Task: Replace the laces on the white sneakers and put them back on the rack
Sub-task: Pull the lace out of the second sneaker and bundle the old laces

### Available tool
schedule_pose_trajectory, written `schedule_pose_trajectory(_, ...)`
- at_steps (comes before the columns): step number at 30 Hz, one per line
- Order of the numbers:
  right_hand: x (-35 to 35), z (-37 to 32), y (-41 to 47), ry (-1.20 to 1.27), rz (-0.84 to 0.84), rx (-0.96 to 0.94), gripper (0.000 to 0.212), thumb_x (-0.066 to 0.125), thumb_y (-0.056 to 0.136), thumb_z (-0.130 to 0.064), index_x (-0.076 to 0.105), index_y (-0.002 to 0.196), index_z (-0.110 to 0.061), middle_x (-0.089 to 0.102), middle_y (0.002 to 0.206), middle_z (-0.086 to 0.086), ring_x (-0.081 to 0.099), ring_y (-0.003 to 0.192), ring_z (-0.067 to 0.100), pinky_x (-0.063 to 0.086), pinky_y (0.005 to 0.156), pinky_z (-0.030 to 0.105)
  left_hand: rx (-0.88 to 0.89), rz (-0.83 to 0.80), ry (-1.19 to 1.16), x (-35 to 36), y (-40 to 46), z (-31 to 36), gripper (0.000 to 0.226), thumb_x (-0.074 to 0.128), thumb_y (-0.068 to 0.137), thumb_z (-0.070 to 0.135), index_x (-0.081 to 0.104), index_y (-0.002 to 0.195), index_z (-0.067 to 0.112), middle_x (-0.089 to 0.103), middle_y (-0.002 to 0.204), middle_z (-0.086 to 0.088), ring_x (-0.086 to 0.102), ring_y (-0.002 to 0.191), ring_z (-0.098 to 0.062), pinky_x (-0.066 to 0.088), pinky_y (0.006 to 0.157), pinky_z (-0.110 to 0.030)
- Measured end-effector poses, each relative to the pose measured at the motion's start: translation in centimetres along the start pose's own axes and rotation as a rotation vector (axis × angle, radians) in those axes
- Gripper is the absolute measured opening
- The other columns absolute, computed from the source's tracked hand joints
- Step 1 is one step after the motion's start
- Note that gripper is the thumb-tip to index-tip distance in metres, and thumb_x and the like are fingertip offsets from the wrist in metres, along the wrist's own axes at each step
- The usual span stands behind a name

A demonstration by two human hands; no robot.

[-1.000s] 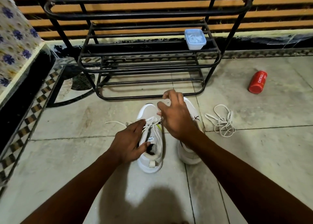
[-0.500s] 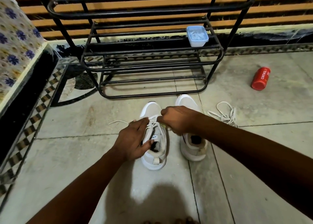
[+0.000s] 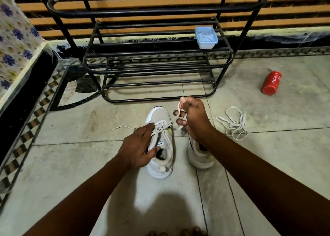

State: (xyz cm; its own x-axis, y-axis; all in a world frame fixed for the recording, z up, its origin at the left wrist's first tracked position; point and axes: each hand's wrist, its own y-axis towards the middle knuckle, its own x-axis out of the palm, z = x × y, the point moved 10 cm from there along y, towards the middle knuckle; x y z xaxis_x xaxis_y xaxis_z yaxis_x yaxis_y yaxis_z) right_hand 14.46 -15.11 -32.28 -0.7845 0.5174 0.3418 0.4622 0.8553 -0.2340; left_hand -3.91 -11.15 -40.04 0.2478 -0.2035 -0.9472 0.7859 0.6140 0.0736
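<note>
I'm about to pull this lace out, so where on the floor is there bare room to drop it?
Bare tile lies left of the left sneaker, out to the checkered border. More lies between the loose lace pile and the red bottle. It is crowded around both sneakers, where the left hand and right hand work.

Single head-worn wide-angle view, looking forward and down at the floor.

The camera sits above and behind both forearms, which reach in from the bottom edge toward the white sneakers (image 3: 160, 146) near mid-frame. It faces the black rack (image 3: 157, 57) against the wall ahead; straight lines bow at the edges. The tiled floor (image 3: 267, 155) fills the near field, close below.
</note>
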Motion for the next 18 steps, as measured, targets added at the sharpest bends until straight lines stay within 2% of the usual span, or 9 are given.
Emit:
schedule_pose_trajectory(3,0.7,-0.1,0.5,-0.078,-0.121,0.044,0.031,0.042,0.108,-0.012,0.046,0.078,-0.01,0.059,0.087,0.009,0.05,0.06,0.016,0.025,0.041,0.016,-0.001,-0.002,-0.005,0.1,-0.1,-0.1,0.086,0.042,0.091,0.068,0.032,0.16,0.017,0.039,0.162,-0.001,0.042,0.144,-0.023,0.052,0.098,-0.039)
schedule_pose_trajectory(4,0.8,-0.2,0.6,-0.119,-0.179,0.047,0.031,0.041,0.109,-0.014,0.045,0.078,-0.012,0.063,0.082,0.008,0.05,0.058,0.015,0.024,0.042,0.017,-0.003,-0.003,-0.007,0.2,0.0,-0.1,0.086,0.042,0.091,0.068,0.031,0.16,0.017,0.039,0.162,-0.001,0.042,0.144,-0.023,0.052,0.098,-0.04)
schedule_pose_trajectory(7,1.2,0.3,0.4,-0.268,-0.35,0.061,0.031,0.039,0.11,-0.019,0.042,0.08,-0.014,0.046,0.057,-0.003,0.036,0.052,0.01,0.024,0.043,0.017,-0.001,0.004,-0.016,0.3,-0.1,0.0,0.085,0.042,0.092,0.067,0.031,0.16,0.018,0.038,0.163,-0.001,0.041,0.145,-0.023,0.052,0.099,-0.038)
schedule_pose_trajectory(9,1.7,0.9,-0.1,-0.296,-0.431,0.128,0.033,0.039,0.111,-0.02,0.039,0.078,-0.016,0.034,0.055,-0.006,0.027,0.05,0.009,0.024,0.043,0.016,-0.002,0.007,-0.027,0.4,-0.1,0.0,0.085,0.042,0.092,0.067,0.031,0.16,0.018,0.038,0.163,-0.001,0.04,0.146,-0.022,0.051,0.1,-0.037)
schedule_pose_trajectory(12,1.6,0.3,0.0,-0.381,-0.41,0.173,0.038,0.044,0.107,-0.015,0.039,0.069,-0.019,0.031,0.054,-0.002,0.026,0.045,0.01,0.024,0.047,0.016,-0.007,0.014,-0.04,0.3,-0.1,0.0,0.084,0.042,0.093,0.067,0.031,0.16,0.018,0.037,0.163,0.0,0.04,0.145,-0.023,0.05,0.1,-0.037)
schedule_pose_trajectory(14,1.5,-1.1,0.6,-0.802,-0.427,0.023,0.034,0.06,0.098,-0.019,0.046,0.067,-0.017,0.044,0.057,0.001,0.039,0.045,0.017,0.032,0.043,0.022,-0.012,0.012,-0.05,0.4,-0.1,0.0,0.084,0.042,0.093,0.067,0.031,0.16,0.018,0.037,0.163,-0.001,0.04,0.145,-0.023,0.05,0.1,-0.038)
schedule_pose_trajectory(15,1.9,-1.4,0.4,-1.075,-0.481,-0.051,0.026,0.069,0.091,-0.022,0.053,0.071,-0.016,0.054,0.063,-0.001,0.051,0.049,0.017,0.043,0.046,0.025,-0.013,0.013,-0.051,0.3,-0.2,0.0,0.084,0.042,0.093,0.067,0.031,0.16,0.018,0.037,0.163,-0.001,0.04,0.145,-0.023,0.05,0.1,-0.037)
schedule_pose_trajectory(16,2.2,-0.8,0.0,-1.296,-0.551,-0.061,0.018,0.075,0.084,-0.021,0.06,0.076,-0.018,0.061,0.071,-0.003,0.061,0.054,0.013,0.053,0.053,0.026,-0.012,0.014,-0.049,0.4,-0.2,-0.1,0.084,0.042,0.093,0.067,0.031,0.16,0.018,0.038,0.163,-0.001,0.041,0.145,-0.023,0.05,0.1,-0.037)
schedule_pose_trajectory(18,2.5,1.3,-1.3,-1.572,-0.696,-0.008,0.012,0.074,0.082,-0.016,0.063,0.083,-0.021,0.06,0.083,0.0,0.065,0.059,0.012,0.057,0.059,0.029,-0.005,0.018,-0.041,0.3,-0.2,-0.1,0.084,0.042,0.092,0.067,0.032,0.16,0.017,0.039,0.162,-0.002,0.042,0.144,-0.023,0.05,0.1,-0.037)
